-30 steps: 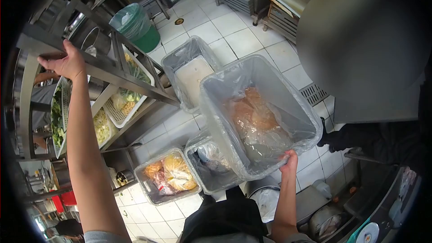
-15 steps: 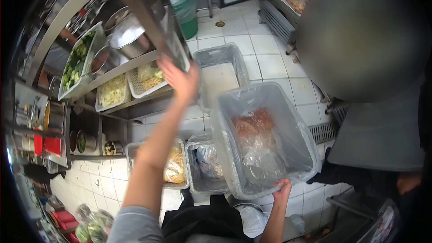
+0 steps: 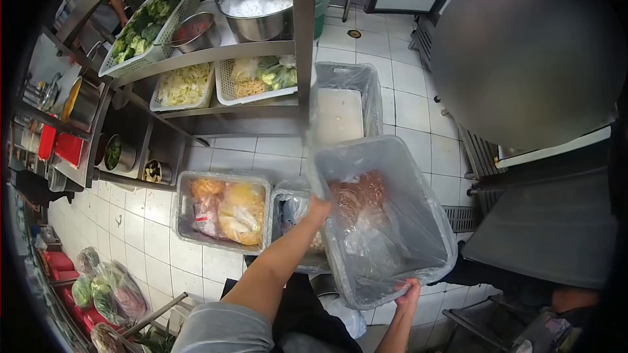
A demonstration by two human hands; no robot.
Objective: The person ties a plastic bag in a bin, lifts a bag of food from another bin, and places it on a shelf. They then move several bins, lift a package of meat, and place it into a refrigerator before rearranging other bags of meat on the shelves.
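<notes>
A grey plastic bin [image 3: 418, 222], lined with clear plastic, is held tilted in front of me. Inside it, reddish-brown food in clear plastic [image 3: 360, 196] lies toward the far left. My left hand [image 3: 318, 210] is closed around the bin's left rim. At the near right corner, my right hand [image 3: 408, 293] grips the rim and the liner. Partly beneath the held bin stands another lined bin [image 3: 294, 189], its contents mostly covered by my arm. Beyond it, a lined bin [image 3: 369, 82] contains a white tub [image 3: 339, 114].
A bin with bagged yellow and orange food [image 3: 229, 209] stands at left on the white tiles. A steel rack [image 3: 303, 46] holds a basket of broccoli [image 3: 140, 26], a metal pot [image 3: 258, 6] and vegetable trays. Someone in dark clothing [image 3: 549, 222] is close on the right.
My left hand has come down from beside the rack to the bin's left rim. My right hand keeps its hold, and the view has shifted so the rack shows further right.
</notes>
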